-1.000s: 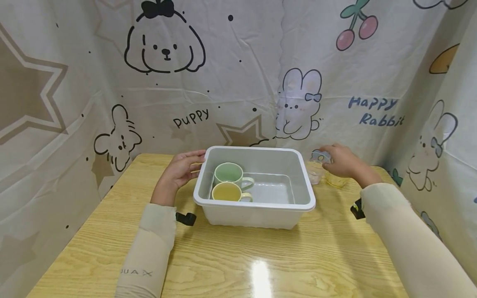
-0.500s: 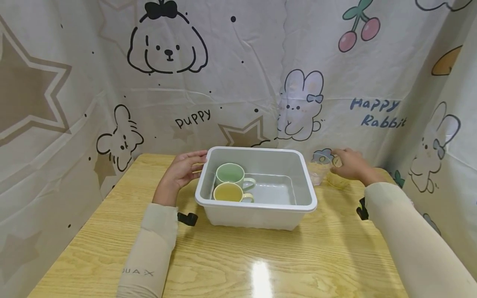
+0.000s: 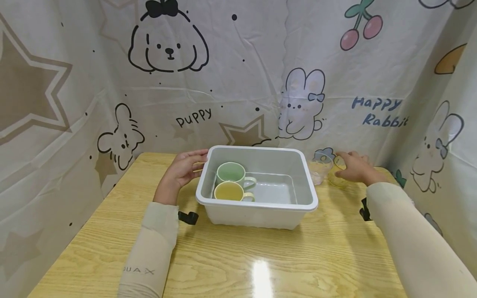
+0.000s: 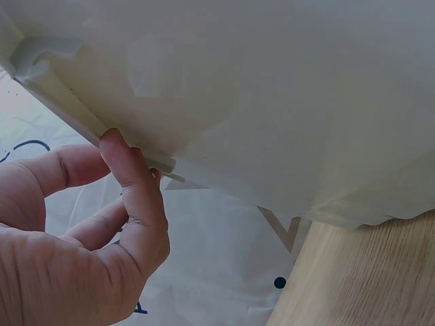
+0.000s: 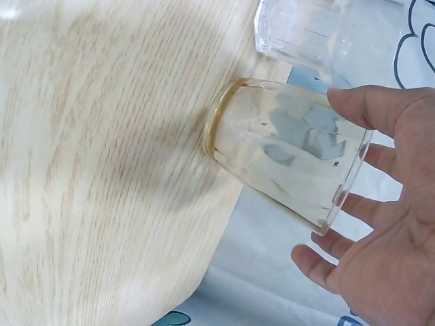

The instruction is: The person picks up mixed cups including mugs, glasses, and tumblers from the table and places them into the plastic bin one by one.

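Note:
My left hand (image 3: pixel 184 169) touches the left rim of a pale grey plastic tub (image 3: pixel 257 217) with its fingertips. In the left wrist view, its fingers (image 4: pixel 139 197) lie at the tub's outer rim. At the right, my right hand (image 3: pixel 354 165) spreads its fingers about the mouth of a yellow-tinted clear glass (image 5: pixel 279 153), standing upright on the table. The thumb (image 5: pixel 360 105) lies by the glass's side near its rim. A second clear glass (image 3: pixel 318 169) stands between this one and the tub. Inside the tub's left half are a green mug (image 3: pixel 230 171) and a yellow mug (image 3: pixel 228 191), handles to the right.
The wood-grain table (image 3: pixel 231 256) extends in front of the tub. A printed fabric curtain (image 3: pixel 238 62) hangs close behind the table and along both sides. The glasses stand near the table's back right edge.
My right hand has moved right, from above the clear glass to the yellow-tinted one, and its thumb and fingers have spread. The left hand stays at the tub's rim.

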`<state>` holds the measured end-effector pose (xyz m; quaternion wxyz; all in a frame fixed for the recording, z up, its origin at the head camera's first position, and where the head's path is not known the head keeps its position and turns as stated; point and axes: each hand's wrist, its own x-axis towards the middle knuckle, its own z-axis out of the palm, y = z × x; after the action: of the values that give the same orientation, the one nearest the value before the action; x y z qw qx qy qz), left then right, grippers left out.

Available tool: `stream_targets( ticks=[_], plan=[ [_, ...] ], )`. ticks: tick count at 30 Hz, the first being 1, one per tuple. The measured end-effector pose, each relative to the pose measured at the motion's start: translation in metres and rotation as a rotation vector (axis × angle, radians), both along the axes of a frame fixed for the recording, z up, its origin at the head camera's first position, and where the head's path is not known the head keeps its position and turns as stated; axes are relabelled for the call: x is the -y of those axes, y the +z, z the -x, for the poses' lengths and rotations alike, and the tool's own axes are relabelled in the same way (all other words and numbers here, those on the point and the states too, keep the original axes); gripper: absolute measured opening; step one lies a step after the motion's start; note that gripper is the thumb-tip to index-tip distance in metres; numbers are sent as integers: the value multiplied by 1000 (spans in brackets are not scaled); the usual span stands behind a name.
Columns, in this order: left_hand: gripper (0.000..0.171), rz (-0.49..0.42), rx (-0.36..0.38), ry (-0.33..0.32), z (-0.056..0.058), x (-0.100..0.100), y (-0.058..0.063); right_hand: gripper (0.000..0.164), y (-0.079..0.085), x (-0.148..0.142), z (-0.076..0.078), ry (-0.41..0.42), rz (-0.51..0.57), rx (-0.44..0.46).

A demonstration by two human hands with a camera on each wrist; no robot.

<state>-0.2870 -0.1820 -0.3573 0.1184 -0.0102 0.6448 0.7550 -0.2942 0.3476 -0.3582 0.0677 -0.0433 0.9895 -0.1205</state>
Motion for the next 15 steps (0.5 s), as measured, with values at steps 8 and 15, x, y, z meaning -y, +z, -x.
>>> stream_targets(
  ticks=[8, 15],
  plan=[
    [49, 13, 3, 6, -2, 0, 2, 77, -2, 0, 0, 15, 7, -23],
    [49, 4, 6, 5, -2, 0, 2, 77, 0, -1, 1, -10, 14, -34]
  ],
)
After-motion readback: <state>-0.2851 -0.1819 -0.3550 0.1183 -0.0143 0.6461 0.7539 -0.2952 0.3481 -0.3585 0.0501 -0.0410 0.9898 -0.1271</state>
